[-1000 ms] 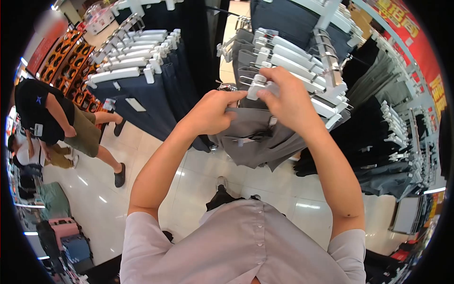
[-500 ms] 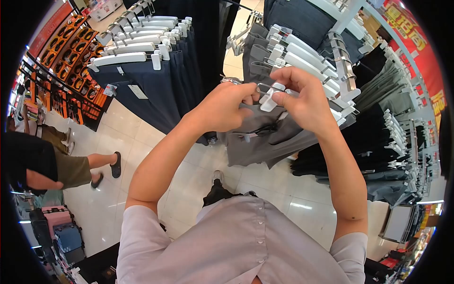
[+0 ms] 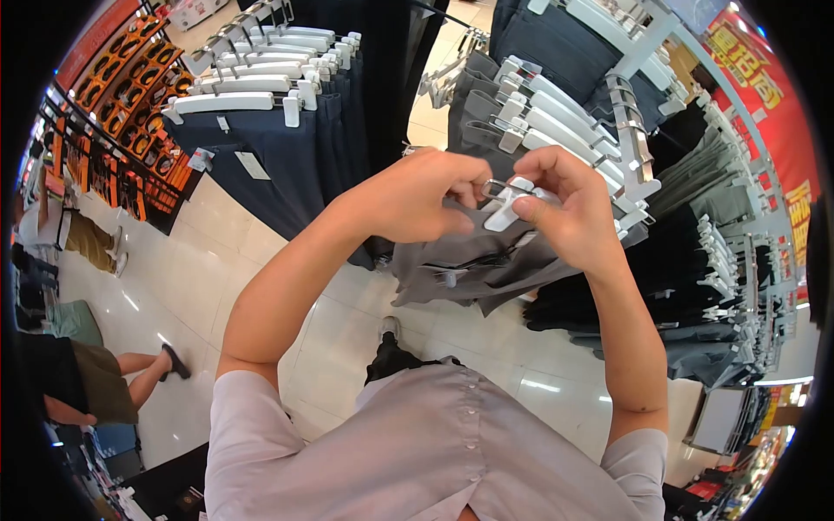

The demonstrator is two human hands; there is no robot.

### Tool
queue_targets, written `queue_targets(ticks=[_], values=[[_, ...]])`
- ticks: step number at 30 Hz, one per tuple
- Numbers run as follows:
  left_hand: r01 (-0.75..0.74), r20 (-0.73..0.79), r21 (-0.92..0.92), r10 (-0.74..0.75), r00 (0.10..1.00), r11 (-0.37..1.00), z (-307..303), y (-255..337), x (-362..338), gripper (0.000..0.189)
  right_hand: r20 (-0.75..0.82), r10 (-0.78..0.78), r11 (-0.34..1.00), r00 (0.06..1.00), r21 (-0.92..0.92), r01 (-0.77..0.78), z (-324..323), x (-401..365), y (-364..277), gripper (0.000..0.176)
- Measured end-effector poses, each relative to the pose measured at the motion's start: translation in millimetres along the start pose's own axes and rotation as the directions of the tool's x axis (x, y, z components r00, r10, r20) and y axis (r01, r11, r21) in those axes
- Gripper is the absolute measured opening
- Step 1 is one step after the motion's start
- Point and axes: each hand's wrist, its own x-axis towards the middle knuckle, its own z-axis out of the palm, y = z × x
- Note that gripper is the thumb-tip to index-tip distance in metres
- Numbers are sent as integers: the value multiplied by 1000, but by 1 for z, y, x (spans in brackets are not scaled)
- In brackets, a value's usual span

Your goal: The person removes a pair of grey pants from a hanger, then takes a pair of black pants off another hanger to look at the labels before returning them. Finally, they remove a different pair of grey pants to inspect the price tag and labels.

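Observation:
My right hand [image 3: 569, 208] pinches the white clip [image 3: 506, 207] of a trouser hanger between thumb and fingers. A metal wire loop [image 3: 495, 186] sticks out of this clip towards the left. At the end of that loop, the curled fingers of my left hand [image 3: 426, 195] grip the hanger, while the thumb stays apart below. Grey trousers [image 3: 465, 260] hang just beneath both hands, with a tag showing on them. Where the clip meets the cloth is partly hidden.
Dark trousers [image 3: 269, 148] on white hangers fill a rack to the left. More hangers [image 3: 556, 108] crowd a metal rail [image 3: 630, 122] ahead. Black trousers [image 3: 608, 286] hang at right. A person [image 3: 104, 373] walks at left, near an orange display [image 3: 130, 82].
Both hands and the clip have shifted slightly down, the right hand also a little rightward. More of the wire loop shows beside my left fingers. The person at left has moved lower in view.

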Motion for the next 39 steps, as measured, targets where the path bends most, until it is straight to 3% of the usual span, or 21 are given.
queue_targets(ticks=[2, 5, 9, 13, 16, 17, 20, 21, 23, 26, 28, 30, 31, 33, 36, 39], values=[[36, 34, -50, -35, 999, 998, -3, 5, 6, 30, 23, 23, 1000, 999, 21, -23, -1, -2, 0, 29], [-27, 57, -30, 28, 998, 999, -4, 5, 12, 29, 35, 6, 1000, 999, -11, -5, -3, -2, 0, 31], [3, 34, 47, -5, 999, 999, -7, 7, 17, 31, 87, 8, 1000, 996, -13, -7, -5, 2, -1, 37], [-29, -44, 120, 35, 998, 992, -1, 0, 14, 32, 57, -44, 971, 997, -232, 57, -1, 0, 5, 48], [27, -106, 255, 0, 994, 967, -1, 3, 7, 33, -5, -314, 844, 949, -460, 277, 4, -6, 5, 51], [39, -119, 302, -4, 993, 953, -1, 6, 7, 34, -75, -402, 830, 912, -451, 329, 4, -11, 6, 47], [83, -146, 303, -40, 988, 949, -1, 1, 8, 35, -291, -452, 846, 843, -439, 302, -11, -44, 26, 37], [82, -182, 295, -28, 983, 952, 0, -4, 8, 36, -386, -416, 883, 823, -389, 264, -13, -59, 35, 24], [114, -207, 260, -60, 976, 959, 2, 0, 12, 36, -632, -233, 969, 739, -216, 121, -18, -89, 65, 20], [128, -242, 324, -49, 969, 938, 2, 9, 23, 35, -856, 17, 1000, 517, 20, 0, -39, -119, 111, 18], [26, -350, 496, 172, 921, 868, 11, 17, 33, 27, -919, 26, 997, 394, -5, -78, -63, -123, 126, 31], [-50, -376, 618, 351, 858, 785, 25, 38, 47, 16, -934, 16, 989, 357, -37, -141, -88, -123, 137, 37], [-138, -372, 645, 466, 802, 752, 37, 47, 55, 11, -892, 74, 991, 446, 15, -134, -97, -122, 141, 40], [-258, -257, 577, 472, 843, 775, 66, 63, 67, 10, -799, 173, 985, 575, 147, -93, -104, -118, 147, 43], [-398, -69, 454, 477, 876, 797, 116, 71, 94, 10, -771, 202, 951, 604, 301, 66, -107, -119, 156, 45], [-423, -35, 499, 505, 862, 756, 145, 67, 130, 15, -733, 159, 971, 662, 237, 30, -105, -128, 173, 42]])
